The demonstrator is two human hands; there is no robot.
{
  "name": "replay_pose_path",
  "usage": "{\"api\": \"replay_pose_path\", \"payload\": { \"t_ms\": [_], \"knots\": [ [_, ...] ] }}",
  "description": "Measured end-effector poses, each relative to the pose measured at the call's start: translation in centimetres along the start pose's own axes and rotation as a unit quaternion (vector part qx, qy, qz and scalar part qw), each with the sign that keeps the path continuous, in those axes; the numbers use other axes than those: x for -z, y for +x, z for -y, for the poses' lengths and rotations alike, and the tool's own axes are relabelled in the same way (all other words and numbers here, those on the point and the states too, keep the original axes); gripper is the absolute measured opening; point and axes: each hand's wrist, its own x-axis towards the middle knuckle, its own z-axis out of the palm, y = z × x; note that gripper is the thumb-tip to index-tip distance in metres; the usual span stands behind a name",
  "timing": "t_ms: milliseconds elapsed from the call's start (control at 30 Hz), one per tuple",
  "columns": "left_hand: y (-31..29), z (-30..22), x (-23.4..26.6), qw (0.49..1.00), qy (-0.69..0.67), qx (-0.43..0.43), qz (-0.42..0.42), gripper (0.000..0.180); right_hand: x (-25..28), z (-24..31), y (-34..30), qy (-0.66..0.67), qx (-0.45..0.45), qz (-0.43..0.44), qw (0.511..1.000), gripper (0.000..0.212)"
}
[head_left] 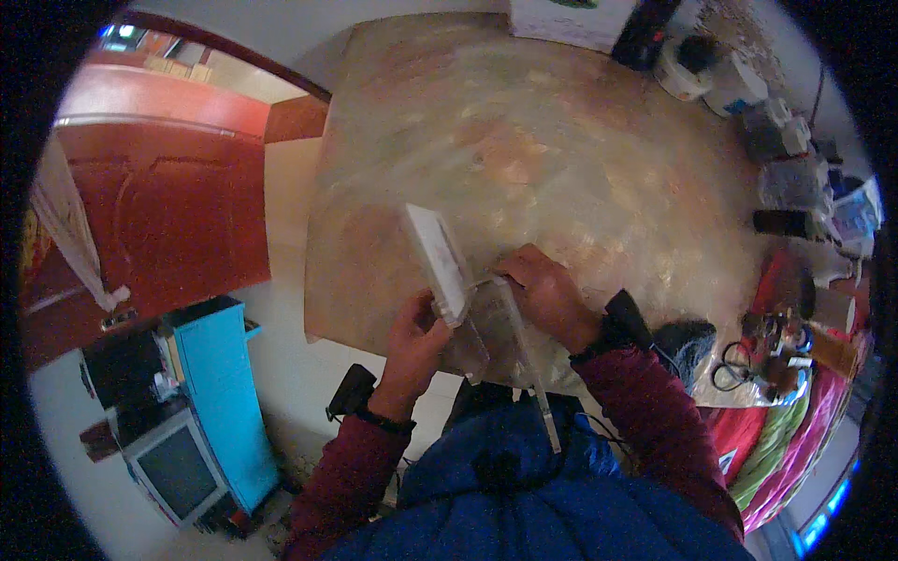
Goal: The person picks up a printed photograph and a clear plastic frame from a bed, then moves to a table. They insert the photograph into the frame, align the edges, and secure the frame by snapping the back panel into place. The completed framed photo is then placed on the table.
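Note:
Near the table's front edge, my left hand point(413, 341) grips the lower end of a flat white panel point(434, 251), thumb against its face. The panel stands tilted, its top leaning away to the left. Beside it, my right hand point(550, 292) pinches the top corner of a clear, thin-walled plastic piece point(494, 327). A long narrow edge of that piece slants down toward my jacket. Panel and clear piece come together between my hands; whether they are joined I cannot tell. The fingertips of my right hand are partly hidden.
The table point(393, 122) has a glossy, patterned cover. Jars and bottles point(772, 126) line its right side. Eyeglasses or a cable loop point(731, 366) and a dark fuzzy item point(685, 348) lie right of my right wrist. A turquoise cabinet point(223, 402) stands at the left.

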Motion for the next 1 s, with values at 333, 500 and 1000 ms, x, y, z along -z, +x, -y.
{"api": "replay_pose_path", "payload": {
  "t_ms": [333, 500, 1000],
  "knots": [
    [-0.2, -0.9, -0.7, 1.0, -0.029, -0.007, 0.007, 0.056, 0.5, -0.1, 0.6, -0.006, 0.019, 0.042, 0.999, 0.016],
    [-0.1, -1.1, -0.9, 0.999, -0.031, -0.017, -0.002, 0.055, 0.3, -0.3, 0.4, -0.024, 0.017, 0.052, 0.998, 0.016],
    [0.3, -0.7, -0.6, 1.0, 0.001, -0.009, 0.011, 0.053, 0.3, -1.1, 0.3, -0.026, 0.043, 0.061, 0.997, 0.012]
  ]
}}
